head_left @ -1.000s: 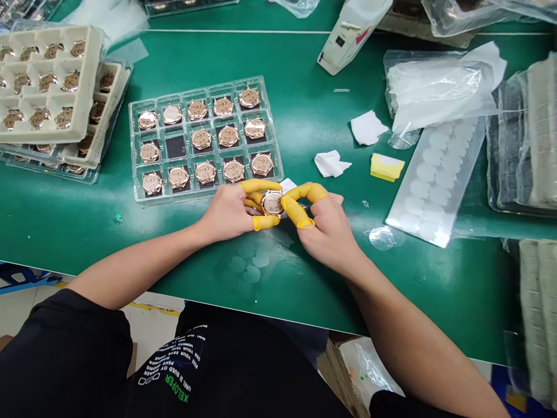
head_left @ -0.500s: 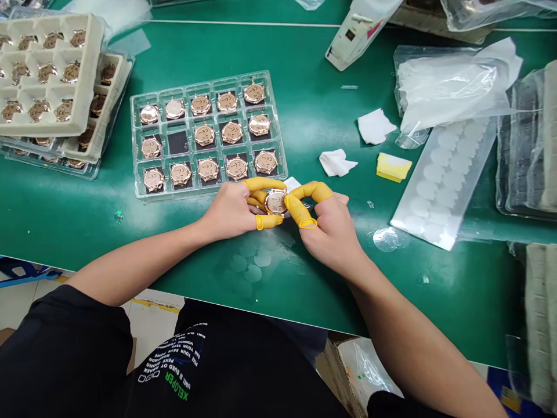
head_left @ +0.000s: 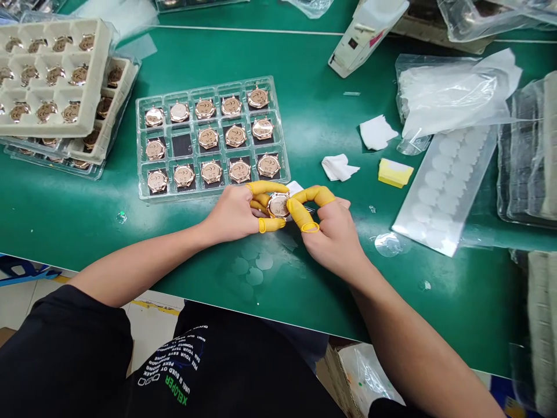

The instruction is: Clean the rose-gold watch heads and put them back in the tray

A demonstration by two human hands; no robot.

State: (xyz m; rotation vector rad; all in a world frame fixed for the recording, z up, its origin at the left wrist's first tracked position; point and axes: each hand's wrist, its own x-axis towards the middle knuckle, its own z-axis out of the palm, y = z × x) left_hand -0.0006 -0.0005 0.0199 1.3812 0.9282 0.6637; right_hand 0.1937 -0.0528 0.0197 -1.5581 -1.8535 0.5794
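My left hand (head_left: 237,212), in yellow finger cots, grips a rose-gold watch case (head_left: 277,205) by its rim, with its engraved back facing up. My right hand (head_left: 328,226), also in yellow finger cots, has thumb and forefinger pinched together at the case's right edge. What lies between those fingertips is hidden. A thin dark metallic bit shows behind the right fingers, too small to name. Just beyond the hands lies a white piece (head_left: 295,187), partly covered. The clear tray (head_left: 141,139) behind my left hand holds rows of similar cases on black pads; one compartment shows only its pad.
Stacked trays of watch cases (head_left: 89,125) stand at the left. To the right lie crumpled white wipes (head_left: 340,168), a yellow-and-white block (head_left: 394,173), a sheet of round film stickers (head_left: 444,186) and a plastic bag (head_left: 448,96). A white device (head_left: 365,38) stands at the back.
The whole view has shifted slightly, so the table things appear a little lower and further right. Both hands keep their hold at the watch case with little visible change.
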